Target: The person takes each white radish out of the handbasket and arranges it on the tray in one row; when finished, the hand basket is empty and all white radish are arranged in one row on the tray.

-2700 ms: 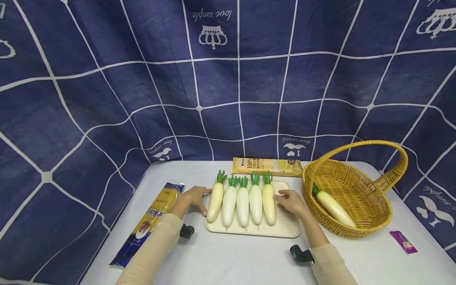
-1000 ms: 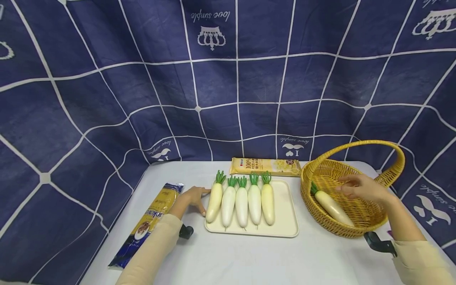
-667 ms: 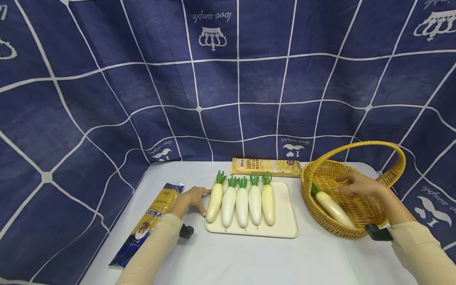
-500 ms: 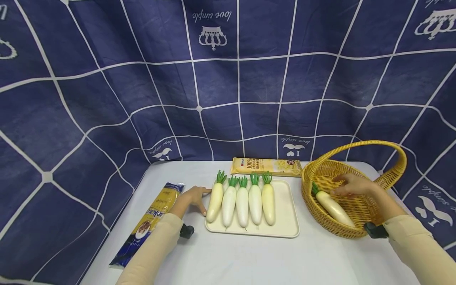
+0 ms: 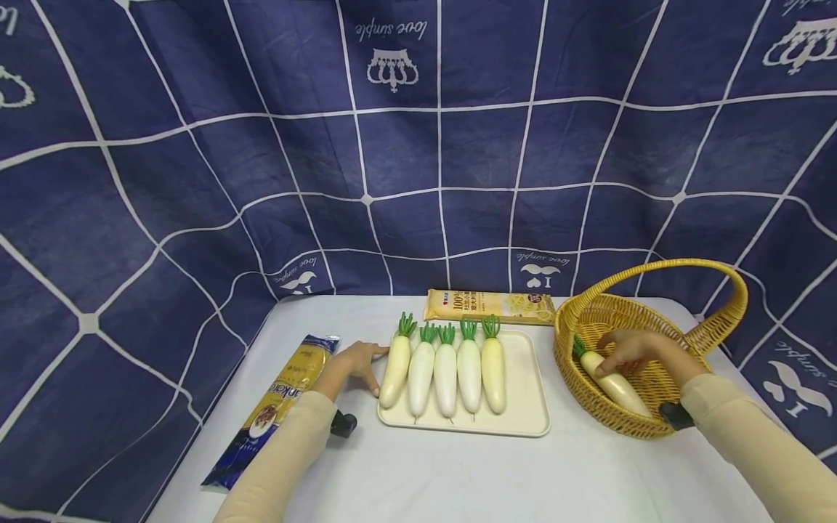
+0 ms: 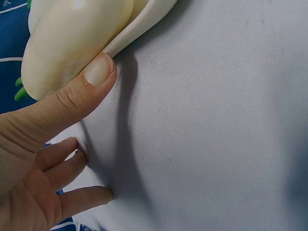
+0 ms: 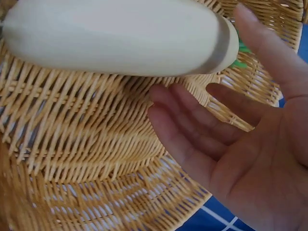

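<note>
My right hand (image 5: 637, 350) is inside the yellow wicker basket (image 5: 702, 367), over a white radish (image 5: 620, 392) with green stems. In the right wrist view the thumb lies past the radish's (image 7: 115, 38) stem end. The other fingers, loosely bent, are on its near side, and a gap shows between them and it. My left hand (image 5: 356, 363) is at the left edge of a cream tray (image 5: 528, 399), beside the leftmost radish (image 5: 395, 374). Its thumb touches the tray rim (image 6: 144, 21) in the left wrist view, fingers spread. Several radishes lie side by side on the tray.
A blue and gold pasta packet (image 5: 275, 407) lies at the left of the white table (image 5: 458, 479). Behind the tray is a yellow packet (image 5: 490, 305). The basket's tall handle (image 5: 660, 265) arches over its opening. A blue checked cloth (image 5: 405, 160) hangs at the back.
My right hand has gone from beside the tray's rightmost radish to the basket, then down and left onto the radish there. My left hand has stayed in place.
</note>
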Action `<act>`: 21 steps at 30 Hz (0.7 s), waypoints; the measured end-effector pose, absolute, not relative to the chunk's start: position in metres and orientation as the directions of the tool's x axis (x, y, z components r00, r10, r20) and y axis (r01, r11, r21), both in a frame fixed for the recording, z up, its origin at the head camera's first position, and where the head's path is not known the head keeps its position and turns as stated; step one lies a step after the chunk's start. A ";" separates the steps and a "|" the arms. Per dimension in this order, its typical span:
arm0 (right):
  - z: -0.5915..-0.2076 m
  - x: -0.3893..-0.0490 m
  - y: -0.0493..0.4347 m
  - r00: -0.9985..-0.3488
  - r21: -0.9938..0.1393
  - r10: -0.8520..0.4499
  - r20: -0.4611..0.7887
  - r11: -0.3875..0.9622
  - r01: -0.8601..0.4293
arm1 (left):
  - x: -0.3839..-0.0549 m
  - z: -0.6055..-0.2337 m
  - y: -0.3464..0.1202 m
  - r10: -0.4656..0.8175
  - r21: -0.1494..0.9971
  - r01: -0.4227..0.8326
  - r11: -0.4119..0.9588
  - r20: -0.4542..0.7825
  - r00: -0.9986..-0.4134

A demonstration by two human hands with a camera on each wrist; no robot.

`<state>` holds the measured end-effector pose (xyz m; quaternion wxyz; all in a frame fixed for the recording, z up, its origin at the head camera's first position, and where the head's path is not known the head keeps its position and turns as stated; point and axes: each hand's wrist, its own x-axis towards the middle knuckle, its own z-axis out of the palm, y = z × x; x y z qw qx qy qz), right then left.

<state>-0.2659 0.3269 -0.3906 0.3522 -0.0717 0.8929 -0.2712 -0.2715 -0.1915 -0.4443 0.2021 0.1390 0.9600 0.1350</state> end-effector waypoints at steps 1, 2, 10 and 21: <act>-0.391 -0.267 0.325 -0.740 -0.527 -0.316 -0.594 0.847 0.062 | -0.271 -0.444 -0.191 0.317 0.317 0.207 0.926 -0.352 -0.880; -0.391 -0.268 0.324 -0.738 -0.522 -0.315 -0.596 0.851 0.058 | -0.271 -0.443 -0.191 0.315 0.319 0.203 0.926 -0.353 -0.881; -0.395 -0.273 0.316 -0.731 -0.474 -0.291 -0.617 0.879 0.049 | -0.272 -0.444 -0.191 0.317 0.320 0.206 0.925 -0.347 -0.883; -0.401 -0.270 0.308 -0.702 -0.455 -0.230 -0.674 0.878 0.150 | -0.272 -0.447 -0.191 0.311 0.321 0.199 0.926 -0.348 -0.884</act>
